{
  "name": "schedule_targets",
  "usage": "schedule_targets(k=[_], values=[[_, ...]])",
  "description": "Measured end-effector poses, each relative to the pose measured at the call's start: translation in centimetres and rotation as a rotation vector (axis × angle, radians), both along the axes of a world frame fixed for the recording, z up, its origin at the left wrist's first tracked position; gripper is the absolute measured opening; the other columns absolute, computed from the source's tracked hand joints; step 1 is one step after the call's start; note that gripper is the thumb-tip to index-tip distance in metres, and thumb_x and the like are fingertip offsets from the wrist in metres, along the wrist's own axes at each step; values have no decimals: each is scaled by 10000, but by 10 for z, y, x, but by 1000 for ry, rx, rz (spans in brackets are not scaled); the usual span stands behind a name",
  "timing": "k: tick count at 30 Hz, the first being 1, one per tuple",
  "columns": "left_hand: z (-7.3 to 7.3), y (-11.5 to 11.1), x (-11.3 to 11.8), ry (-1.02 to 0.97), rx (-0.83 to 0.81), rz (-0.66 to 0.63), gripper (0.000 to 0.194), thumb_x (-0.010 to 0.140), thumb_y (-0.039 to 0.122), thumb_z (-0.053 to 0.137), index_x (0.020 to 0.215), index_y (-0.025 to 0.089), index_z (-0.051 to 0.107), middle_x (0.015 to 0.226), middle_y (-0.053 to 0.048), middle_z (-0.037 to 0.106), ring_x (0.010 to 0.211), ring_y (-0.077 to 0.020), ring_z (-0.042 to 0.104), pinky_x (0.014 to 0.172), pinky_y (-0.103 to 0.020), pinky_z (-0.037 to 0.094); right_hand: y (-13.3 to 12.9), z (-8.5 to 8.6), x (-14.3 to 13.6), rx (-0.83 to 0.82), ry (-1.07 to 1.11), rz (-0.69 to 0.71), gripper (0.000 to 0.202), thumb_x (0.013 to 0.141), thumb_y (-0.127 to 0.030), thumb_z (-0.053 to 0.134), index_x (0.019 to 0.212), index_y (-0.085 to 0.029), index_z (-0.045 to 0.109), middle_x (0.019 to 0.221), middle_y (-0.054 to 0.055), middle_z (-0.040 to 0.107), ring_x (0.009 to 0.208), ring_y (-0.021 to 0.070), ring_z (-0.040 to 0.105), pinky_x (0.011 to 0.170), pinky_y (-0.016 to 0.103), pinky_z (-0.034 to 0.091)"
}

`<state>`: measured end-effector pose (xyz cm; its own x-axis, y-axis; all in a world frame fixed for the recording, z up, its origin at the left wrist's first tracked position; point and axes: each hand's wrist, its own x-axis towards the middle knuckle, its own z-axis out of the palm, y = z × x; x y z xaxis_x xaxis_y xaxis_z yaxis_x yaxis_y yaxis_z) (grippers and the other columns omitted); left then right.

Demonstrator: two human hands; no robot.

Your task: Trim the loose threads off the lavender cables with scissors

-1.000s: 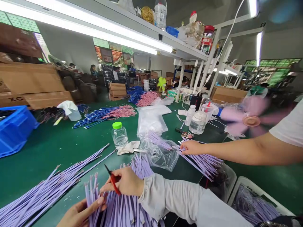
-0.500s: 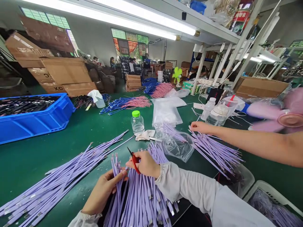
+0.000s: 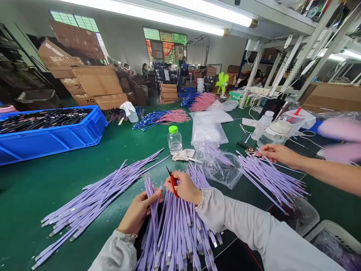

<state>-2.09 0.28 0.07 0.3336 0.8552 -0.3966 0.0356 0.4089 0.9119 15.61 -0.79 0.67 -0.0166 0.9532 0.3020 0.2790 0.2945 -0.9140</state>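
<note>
My left hand (image 3: 138,212) is closed around a small bunch of purple USB cables (image 3: 149,184), their stripped ends pointing up. Close beside its fingertips, my right hand (image 3: 186,188) grips a pair of red-handled snips (image 3: 174,184), the dark blades pointing up and to the left. Its thumb and fingertips are near one cable end; whether they pinch it I cannot tell. Beneath both hands spreads a large pile of purple cables (image 3: 175,237), with metal plugs toward me. Another loose pile of purple cables (image 3: 104,194) lies on the green table to the left.
A co-worker's hand (image 3: 278,154) reaches in from the right over more purple cables (image 3: 273,178). Beyond my hands are a clear plastic bag (image 3: 221,171), a green-lidded jar (image 3: 175,141) and a crumpled cloth (image 3: 183,154). A blue bin (image 3: 56,137) stands left; a pink fan (image 3: 341,139) spins right.
The view has swung left, so the scene sits further right. My hands keep nearly the same pose by the bunch. The co-worker's hand has moved from the pile's far tip to above its cables.
</note>
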Motion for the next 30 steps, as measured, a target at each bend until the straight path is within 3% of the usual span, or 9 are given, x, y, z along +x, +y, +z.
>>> schedule_targets(k=[4,8,15,23,30], values=[[-1,1,-1,6,25,-78,452,631,499,773,748,115,567,648,9,554,479,-30,313,402,-175,193,0,-1,1,-8,-4,-15,104,734,-244,624,682,-163,582,693,-11,573,655,113,518,642,242,404],[-2,2,-3,29,21,-133,476,644,504,762,824,111,563,641,10,565,466,-29,298,409,-180,185,1,-4,2,-23,-25,-16,157,744,-272,639,668,-162,556,646,-32,522,613,99,462,613,239,376],[-2,1,-2,52,39,-131,511,658,505,746,911,96,572,648,1,575,486,-40,312,421,-182,193,-1,-4,1,-19,-49,-20,154,740,-258,653,670,-161,555,649,-35,518,610,94,453,603,233,364],[-4,1,-4,102,64,-153,457,674,497,732,876,115,581,669,1,575,522,-61,353,442,-191,228,-1,-2,0,-9,-55,-7,108,743,-268,675,745,-163,652,689,-16,602,650,105,535,637,237,422],[-6,2,-2,97,113,-141,446,672,506,731,827,109,600,680,-1,573,518,-56,355,438,-193,229,-5,-1,1,-7,-88,-3,174,797,-306,621,685,-173,621,655,-3,626,640,101,562,620,286,416]])
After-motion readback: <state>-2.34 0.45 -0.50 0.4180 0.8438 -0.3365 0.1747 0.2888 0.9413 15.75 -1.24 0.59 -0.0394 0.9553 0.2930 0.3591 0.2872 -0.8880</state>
